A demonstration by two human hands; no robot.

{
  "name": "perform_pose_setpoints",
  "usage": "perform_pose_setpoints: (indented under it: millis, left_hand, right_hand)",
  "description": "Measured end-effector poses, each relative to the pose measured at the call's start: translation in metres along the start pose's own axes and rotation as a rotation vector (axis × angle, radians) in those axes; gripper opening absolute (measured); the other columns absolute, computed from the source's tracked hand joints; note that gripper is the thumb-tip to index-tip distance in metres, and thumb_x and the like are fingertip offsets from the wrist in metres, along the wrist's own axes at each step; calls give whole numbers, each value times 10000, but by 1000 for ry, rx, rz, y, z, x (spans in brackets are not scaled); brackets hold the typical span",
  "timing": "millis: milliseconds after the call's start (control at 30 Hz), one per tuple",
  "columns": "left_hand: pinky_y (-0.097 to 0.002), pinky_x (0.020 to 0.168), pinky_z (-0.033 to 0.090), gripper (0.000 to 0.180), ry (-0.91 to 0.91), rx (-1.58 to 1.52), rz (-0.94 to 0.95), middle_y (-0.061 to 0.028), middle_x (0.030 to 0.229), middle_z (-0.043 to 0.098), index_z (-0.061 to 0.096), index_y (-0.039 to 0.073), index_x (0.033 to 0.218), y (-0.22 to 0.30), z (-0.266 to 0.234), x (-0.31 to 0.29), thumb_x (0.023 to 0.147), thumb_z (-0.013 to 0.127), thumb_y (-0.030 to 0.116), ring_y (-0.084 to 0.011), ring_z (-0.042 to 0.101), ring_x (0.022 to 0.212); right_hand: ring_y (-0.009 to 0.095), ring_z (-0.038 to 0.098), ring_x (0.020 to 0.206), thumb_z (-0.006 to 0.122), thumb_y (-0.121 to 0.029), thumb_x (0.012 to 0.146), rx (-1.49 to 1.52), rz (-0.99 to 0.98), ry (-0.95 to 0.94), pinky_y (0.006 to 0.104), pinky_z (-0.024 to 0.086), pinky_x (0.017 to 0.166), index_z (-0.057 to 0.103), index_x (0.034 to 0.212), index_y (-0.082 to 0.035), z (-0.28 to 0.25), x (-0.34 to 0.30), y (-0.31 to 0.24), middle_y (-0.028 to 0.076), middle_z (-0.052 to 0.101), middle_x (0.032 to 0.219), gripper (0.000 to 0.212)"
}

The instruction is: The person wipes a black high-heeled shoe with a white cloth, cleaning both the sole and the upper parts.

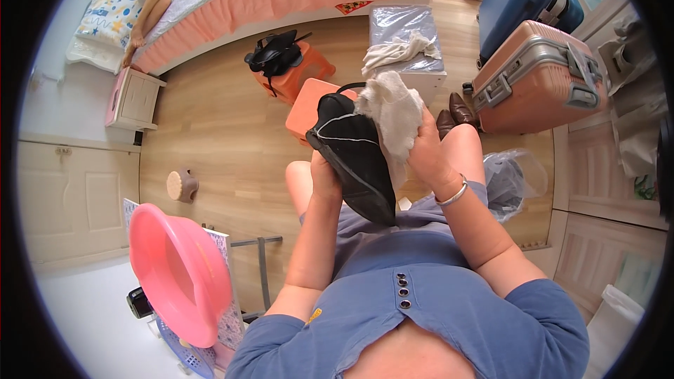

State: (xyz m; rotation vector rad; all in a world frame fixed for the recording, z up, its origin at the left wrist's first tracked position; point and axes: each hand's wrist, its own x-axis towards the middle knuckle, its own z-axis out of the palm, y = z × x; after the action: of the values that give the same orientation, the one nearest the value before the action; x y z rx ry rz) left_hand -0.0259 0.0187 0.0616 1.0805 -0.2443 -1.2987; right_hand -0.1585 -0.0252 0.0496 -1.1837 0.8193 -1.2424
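Over my lap I hold a black bag with pale piping, tilted, its narrow end pointing down at me. My left hand is closed on its left edge; some fingers are hidden behind it. A thin black loop, like a strap, curves at the top. In my right hand an off-white cloth is gripped, bunched up and lying against the bag's upper right side. Just beyond the bag stands an orange stool.
Another orange stool carries a black strapped item. A white cloth lies on a plastic-covered box. Blue and pink suitcases stand right. A pink basin is left; a person's leg rests on the bed.
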Motion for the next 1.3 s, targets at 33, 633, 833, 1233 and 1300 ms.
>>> perform_pose_setpoints:
  millis: [33, 633, 833, 1233, 1300]
  left_hand:
    - [-276, 692, 478, 348, 4, -1, 2, -111, 881, 590, 556, -68, 945, -4, -7, 6, 808, 543, 252, -187, 582, 777]
    - [-313, 832, 451, 331, -286, -216, -141, -129, 1027, 566, 501, -18, 1076, -47, -52, 57, 871, 337, 184, -213, 560, 926]
    - [-351, 881, 415, 336, -84, -90, -51, -128, 1079, 541, 490, -22, 1086, -15, -51, 58, 868, 328, 177, -240, 542, 964]
    - [-364, 854, 435, 362, -93, -348, -19, -112, 1070, 538, 486, 36, 1099, -17, -63, 84, 886, 337, 287, -236, 531, 967]
    - [-346, 845, 442, 376, -99, -155, 24, -106, 1059, 545, 485, 33, 1103, -22, -60, 78, 888, 332, 301, -227, 539, 962]
  right_hand:
    - [133, 498, 950, 496, 28, 754, 1, 2, -4, 255, 395, 834, 443, 1134, -9, 6, 4, -8, 77, 540, 1035, 385]
    - [278, 539, 943, 532, 86, 638, -655, -396, -47, 312, 413, 843, 522, 1029, 10, 15, 28, -16, 149, 550, 1060, 399]
    - [318, 538, 933, 543, 46, 660, -583, -292, -257, 344, 432, 811, 545, 937, 8, 18, -20, 17, 155, 544, 1073, 280]
    - [47, 476, 826, 507, -159, 872, 33, 364, -281, 185, 400, 715, 530, 1074, -36, 12, 3, 10, -12, 532, 914, 237]
    - [71, 491, 710, 543, -207, 850, -18, 314, -309, 221, 418, 638, 501, 1100, -65, 33, 8, 14, -9, 542, 814, 290]
